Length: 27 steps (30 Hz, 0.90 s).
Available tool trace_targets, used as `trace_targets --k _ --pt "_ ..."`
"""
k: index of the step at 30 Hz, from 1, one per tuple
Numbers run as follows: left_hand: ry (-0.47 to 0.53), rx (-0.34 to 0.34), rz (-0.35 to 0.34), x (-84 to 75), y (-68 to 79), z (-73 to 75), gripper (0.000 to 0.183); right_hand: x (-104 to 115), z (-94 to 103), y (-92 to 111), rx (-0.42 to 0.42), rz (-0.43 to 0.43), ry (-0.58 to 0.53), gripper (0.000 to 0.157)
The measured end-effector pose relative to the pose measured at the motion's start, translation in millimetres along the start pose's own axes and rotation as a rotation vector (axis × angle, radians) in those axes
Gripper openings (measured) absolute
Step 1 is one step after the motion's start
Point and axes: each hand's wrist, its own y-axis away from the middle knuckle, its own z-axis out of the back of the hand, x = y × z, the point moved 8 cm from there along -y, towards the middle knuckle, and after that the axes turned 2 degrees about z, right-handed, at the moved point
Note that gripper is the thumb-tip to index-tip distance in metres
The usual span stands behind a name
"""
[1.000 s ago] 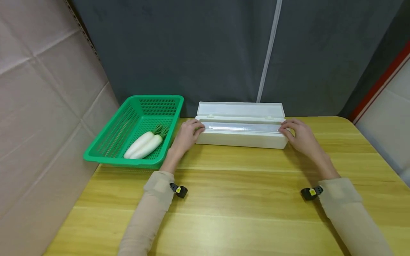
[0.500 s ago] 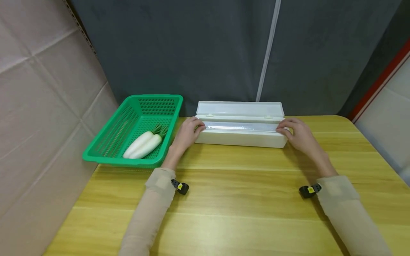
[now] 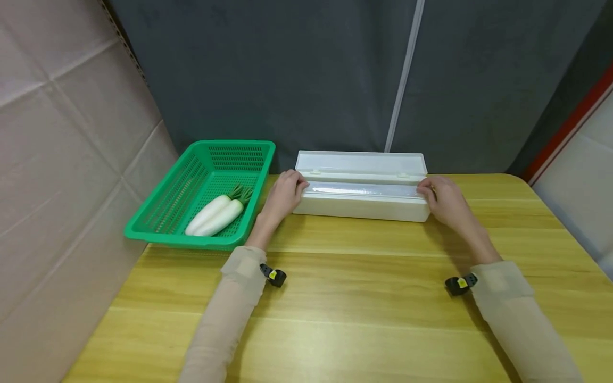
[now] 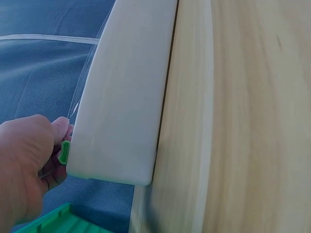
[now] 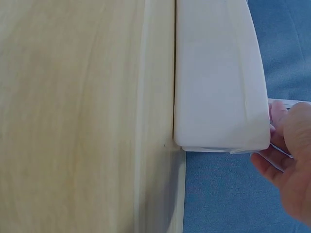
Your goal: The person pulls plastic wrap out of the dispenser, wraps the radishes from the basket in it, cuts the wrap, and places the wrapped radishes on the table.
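A long white cling film box stands at the back of the table with its lid raised. Clear cling film shines along its opening. At the left end, my left hand pinches the film between thumb and fingers; the left wrist view shows the film's clear edge running up from there. A small green piece sits at the box edge by those fingers. My right hand pinches the film at the right end, its fingertips partly hidden behind the box in the right wrist view.
A green plastic basket stands left of the box, close beside my left forearm. Two white radishes with green stems lie in it. A dark curtain hangs behind the wooden table, and a pale wall covering is at the left.
My left hand has shifted slightly up and away along the box end. The right hand's fingers have curled a little more at the other end. The box and basket have stayed in place.
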Motion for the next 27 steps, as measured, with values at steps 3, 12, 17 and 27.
trace_targets --k 3,12,17,27 --pt "0.008 -0.007 0.008 -0.4 -1.7 0.2 0.019 -0.2 -0.1 0.0 -0.003 -0.003 -0.001 0.009" --pt "0.021 -0.032 0.042 -0.4 -8.3 0.8 0.019 8.6 -7.2 -1.4 0.024 0.073 -0.034 0.018" --pt "0.01 -0.037 0.069 -1.7 -12.3 1.3 0.018 10.5 -13.7 -2.8 0.025 0.101 -0.038 0.022" --pt "0.004 -0.06 0.11 -2.0 -19.5 3.7 0.017 15.6 -14.4 -6.0 -0.009 0.126 -0.05 0.015"
